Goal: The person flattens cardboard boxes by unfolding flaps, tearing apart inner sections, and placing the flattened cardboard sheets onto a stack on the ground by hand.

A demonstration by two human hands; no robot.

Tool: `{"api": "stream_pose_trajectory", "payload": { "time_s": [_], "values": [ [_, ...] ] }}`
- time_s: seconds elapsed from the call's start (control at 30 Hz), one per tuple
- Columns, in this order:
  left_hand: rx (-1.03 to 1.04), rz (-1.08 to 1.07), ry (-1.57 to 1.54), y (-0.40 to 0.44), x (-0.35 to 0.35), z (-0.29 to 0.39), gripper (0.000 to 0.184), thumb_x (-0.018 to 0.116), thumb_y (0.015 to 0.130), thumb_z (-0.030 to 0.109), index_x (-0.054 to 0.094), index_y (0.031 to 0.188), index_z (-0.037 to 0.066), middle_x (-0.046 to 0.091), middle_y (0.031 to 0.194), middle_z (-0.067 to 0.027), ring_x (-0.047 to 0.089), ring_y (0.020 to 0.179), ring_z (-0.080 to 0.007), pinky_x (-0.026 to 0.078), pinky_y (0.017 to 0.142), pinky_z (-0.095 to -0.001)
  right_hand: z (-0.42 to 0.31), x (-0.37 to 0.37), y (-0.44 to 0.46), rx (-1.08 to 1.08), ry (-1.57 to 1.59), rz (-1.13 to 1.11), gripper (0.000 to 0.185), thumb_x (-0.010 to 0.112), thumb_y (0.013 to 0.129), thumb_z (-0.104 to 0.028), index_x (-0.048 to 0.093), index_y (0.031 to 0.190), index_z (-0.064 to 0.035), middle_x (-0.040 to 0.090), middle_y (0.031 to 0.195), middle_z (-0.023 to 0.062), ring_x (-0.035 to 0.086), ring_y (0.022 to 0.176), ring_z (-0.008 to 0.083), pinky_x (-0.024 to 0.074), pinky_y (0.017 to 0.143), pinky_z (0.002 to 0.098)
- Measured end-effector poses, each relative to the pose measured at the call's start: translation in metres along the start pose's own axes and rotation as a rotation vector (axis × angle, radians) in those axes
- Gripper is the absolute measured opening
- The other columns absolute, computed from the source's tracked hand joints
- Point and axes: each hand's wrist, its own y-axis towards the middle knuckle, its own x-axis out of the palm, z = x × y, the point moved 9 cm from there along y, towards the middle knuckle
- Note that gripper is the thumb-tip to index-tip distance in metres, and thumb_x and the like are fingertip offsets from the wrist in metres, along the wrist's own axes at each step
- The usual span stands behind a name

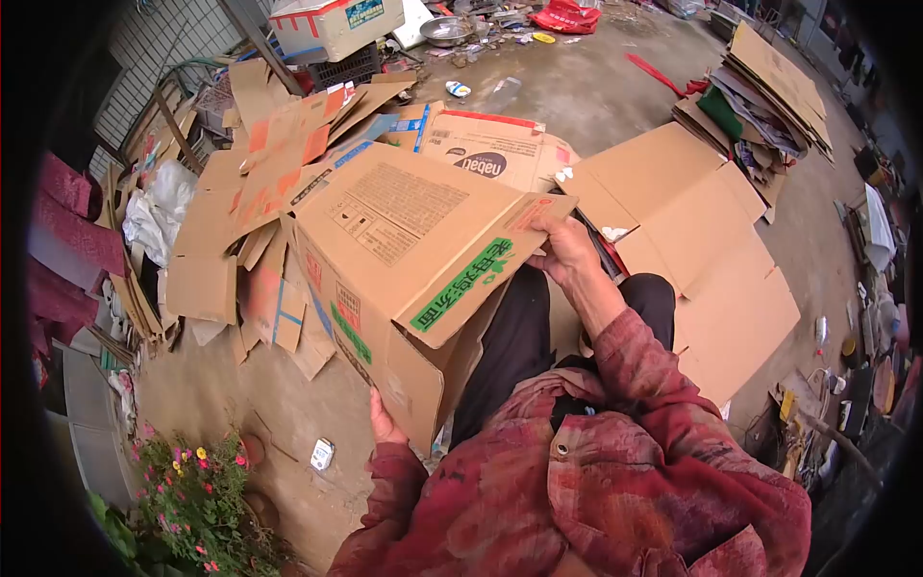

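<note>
A large brown cardboard box [404,216] with printed text and green labels is tilted across my lap, its flaps standing out on the near side. My right hand [573,254] is closed on the edge of its right flap, close to a green label. Lower down, my left hand [386,424] grips the box's near-left bottom edge; some of its fingers are hidden behind the cardboard. Under and beyond the box lies a printed carton [495,135]. Flattened cardboard sheets [673,216] are spread out to the right of my knees.
A heap of flattened cardboard [207,255] leans at the left, beside white plastic wrap [162,207]. Another cardboard stack [760,96] stands at the far right. Flowering plants [197,490] are at the lower left. A white box [332,29] and a metal basin [447,32] sit at the back.
</note>
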Motion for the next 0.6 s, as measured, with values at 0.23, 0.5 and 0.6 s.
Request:
{"api": "stream_pose_trajectory", "payload": {
  "time_s": [0.23, 0.5, 0.6],
  "values": [
    [0.027, -0.037, -0.068, 0.0, 0.025, -0.012, 0.047, 0.049, 0.093, 0.036, 0.047, 0.13, 0.007, 0.053, 0.129, -0.0095, 0.049, 0.119, -0.0283, 0.035, 0.103, -0.0441, 0.016, 0.013, -0.018, 0.261, -0.025, -0.097, 0.044, 0.07, 0.073, -0.021, 0.051, 0.113, -0.0127, 0.054, 0.109, 0.006, 0.049, 0.103, 0.024, 0.0382, 0.085, 0.051],
    [-0.007, 0.006, -0.1, -0.013, -0.015, -0.013, 0.047, 0.051, 0.093, 0.035, 0.047, 0.13, 0.007, 0.053, 0.129, -0.0099, 0.049, 0.119, -0.0283, 0.035, 0.103, -0.0449, 0.044, 0.021, -0.015, 0.304, -0.082, -0.103, 0.039, 0.059, 0.08, -0.003, 0.05, 0.117, -0.005, 0.056, 0.113, 0.0111, 0.053, 0.106, 0.0287, 0.0383, 0.092, 0.0576],
    [-0.074, -0.014, -0.163, -0.017, -0.014, -0.011, 0.049, 0.045, 0.094, 0.033, 0.041, 0.136, 0.007, 0.045, 0.138, -0.0122, 0.04, 0.127, -0.0319, 0.029, 0.107, -0.0511, 0.052, 0.022, 0.002, 0.276, -0.09, -0.089, 0.043, 0.054, 0.079, 0.003, 0.047, 0.121, 0.0007, 0.057, 0.11, 0.0154, 0.055, 0.105, 0.0326, 0.0433, 0.09, 0.0579]
  ]
}}
